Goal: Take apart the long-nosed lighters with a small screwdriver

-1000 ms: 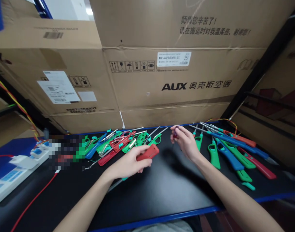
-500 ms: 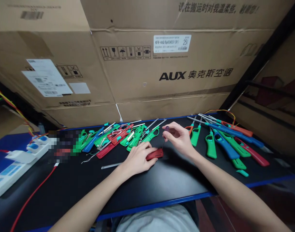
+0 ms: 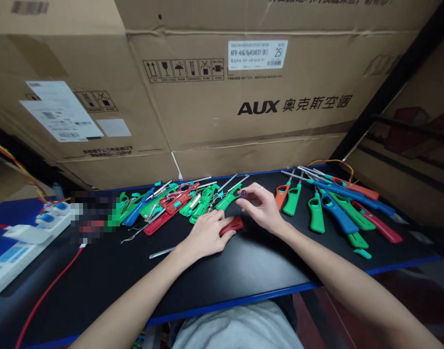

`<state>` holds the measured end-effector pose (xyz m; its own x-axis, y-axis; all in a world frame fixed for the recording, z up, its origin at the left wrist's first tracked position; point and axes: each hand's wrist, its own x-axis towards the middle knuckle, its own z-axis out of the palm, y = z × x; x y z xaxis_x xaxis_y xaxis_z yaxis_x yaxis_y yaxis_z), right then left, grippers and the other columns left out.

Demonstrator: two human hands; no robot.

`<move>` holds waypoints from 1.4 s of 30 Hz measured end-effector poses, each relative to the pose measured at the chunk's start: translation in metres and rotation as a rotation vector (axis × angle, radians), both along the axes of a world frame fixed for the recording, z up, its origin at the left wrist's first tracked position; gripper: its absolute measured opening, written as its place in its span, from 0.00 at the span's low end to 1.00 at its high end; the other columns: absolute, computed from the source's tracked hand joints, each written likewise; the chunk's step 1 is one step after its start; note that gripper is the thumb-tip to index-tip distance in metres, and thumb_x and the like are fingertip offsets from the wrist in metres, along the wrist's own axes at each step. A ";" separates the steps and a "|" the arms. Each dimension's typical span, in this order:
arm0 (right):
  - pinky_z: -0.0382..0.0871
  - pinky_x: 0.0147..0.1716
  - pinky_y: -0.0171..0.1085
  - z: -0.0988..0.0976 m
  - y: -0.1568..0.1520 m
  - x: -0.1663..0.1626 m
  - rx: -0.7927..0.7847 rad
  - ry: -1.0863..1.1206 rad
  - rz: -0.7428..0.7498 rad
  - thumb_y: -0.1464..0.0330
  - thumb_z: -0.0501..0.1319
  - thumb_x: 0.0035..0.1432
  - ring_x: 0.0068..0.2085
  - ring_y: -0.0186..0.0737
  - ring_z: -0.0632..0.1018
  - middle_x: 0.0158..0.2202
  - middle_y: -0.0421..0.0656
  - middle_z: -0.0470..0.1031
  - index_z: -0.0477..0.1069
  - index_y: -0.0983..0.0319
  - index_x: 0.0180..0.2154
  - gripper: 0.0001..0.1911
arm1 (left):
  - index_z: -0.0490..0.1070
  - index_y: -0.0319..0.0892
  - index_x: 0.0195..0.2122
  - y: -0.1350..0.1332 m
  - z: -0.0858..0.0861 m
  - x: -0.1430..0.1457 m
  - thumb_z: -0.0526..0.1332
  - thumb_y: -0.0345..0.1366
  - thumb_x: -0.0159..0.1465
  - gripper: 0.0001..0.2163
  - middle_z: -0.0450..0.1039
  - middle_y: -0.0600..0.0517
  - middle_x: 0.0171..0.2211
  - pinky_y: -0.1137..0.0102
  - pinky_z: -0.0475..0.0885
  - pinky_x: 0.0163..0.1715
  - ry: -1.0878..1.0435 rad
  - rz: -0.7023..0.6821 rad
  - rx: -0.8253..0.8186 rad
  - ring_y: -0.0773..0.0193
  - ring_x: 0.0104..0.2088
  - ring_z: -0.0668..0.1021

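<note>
My left hand (image 3: 209, 231) is closed around a red long-necked lighter (image 3: 233, 224), pressing it flat on the black tabletop. The lighter's metal tube (image 3: 160, 253) sticks out to the left from beneath my wrist. Between the thumb and fingers of my right hand (image 3: 262, 207) is the purple handle of a small screwdriver (image 3: 243, 194). It stands nearly upright, its thin shaft pointing down at the handle end of the red lighter. Whether the tip sits in a screw is too small to tell.
Opened lighter shells and loose parts (image 3: 181, 201) lie heaped at the back left. Several whole lighters (image 3: 340, 213) are spread at the right, near a small green piece (image 3: 362, 253). A white power strip (image 3: 33, 247) with a red cable is far left. A large cardboard box (image 3: 200, 135) stands behind.
My right hand and the screwdriver have shifted slightly left, relative to the lighter, and the lighter's end is turned a little. The whole view has moved slightly. Both grips are kept.
</note>
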<state>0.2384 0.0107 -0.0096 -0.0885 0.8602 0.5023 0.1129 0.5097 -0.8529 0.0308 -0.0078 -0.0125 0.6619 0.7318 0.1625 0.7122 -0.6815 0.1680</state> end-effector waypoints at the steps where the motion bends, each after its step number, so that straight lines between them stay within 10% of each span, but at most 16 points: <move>1: 0.76 0.29 0.37 -0.001 0.000 0.000 0.012 -0.011 -0.008 0.57 0.70 0.59 0.31 0.36 0.74 0.37 0.43 0.72 0.76 0.58 0.40 0.13 | 0.77 0.48 0.55 0.000 0.000 0.000 0.57 0.46 0.70 0.17 0.73 0.48 0.38 0.63 0.73 0.42 -0.001 0.001 0.000 0.58 0.39 0.76; 6: 0.75 0.33 0.38 0.002 -0.001 0.001 0.157 -0.086 -0.079 0.61 0.70 0.60 0.32 0.37 0.74 0.32 0.40 0.71 0.75 0.56 0.49 0.17 | 0.77 0.48 0.54 -0.001 0.000 0.001 0.59 0.46 0.70 0.16 0.72 0.49 0.36 0.65 0.73 0.42 -0.026 0.005 0.007 0.58 0.39 0.76; 15: 0.73 0.35 0.42 0.019 -0.005 0.001 0.258 -0.122 -0.240 0.61 0.71 0.59 0.33 0.41 0.76 0.32 0.44 0.77 0.77 0.58 0.33 0.08 | 0.77 0.49 0.54 -0.002 0.002 0.001 0.58 0.46 0.70 0.16 0.71 0.49 0.35 0.65 0.73 0.41 -0.030 -0.001 0.019 0.58 0.38 0.76; 29: 0.75 0.38 0.40 0.029 -0.005 0.001 0.092 -0.122 0.152 0.62 0.58 0.70 0.37 0.40 0.80 0.37 0.45 0.81 0.80 0.60 0.42 0.13 | 0.77 0.50 0.54 0.000 -0.001 0.001 0.58 0.46 0.70 0.16 0.72 0.49 0.36 0.65 0.73 0.41 -0.034 -0.009 0.027 0.58 0.38 0.76; 42: 0.73 0.36 0.40 0.026 0.003 0.003 0.044 -0.039 0.066 0.57 0.68 0.62 0.35 0.40 0.76 0.34 0.44 0.76 0.83 0.57 0.40 0.12 | 0.78 0.49 0.53 -0.001 0.000 0.001 0.58 0.46 0.70 0.16 0.71 0.49 0.35 0.65 0.72 0.42 -0.047 -0.009 0.027 0.59 0.38 0.75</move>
<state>0.2411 0.0134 0.0169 -0.1645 0.8287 0.5350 0.1100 0.5544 -0.8250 0.0318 -0.0089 -0.0125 0.6593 0.7208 0.2137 0.6980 -0.6925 0.1824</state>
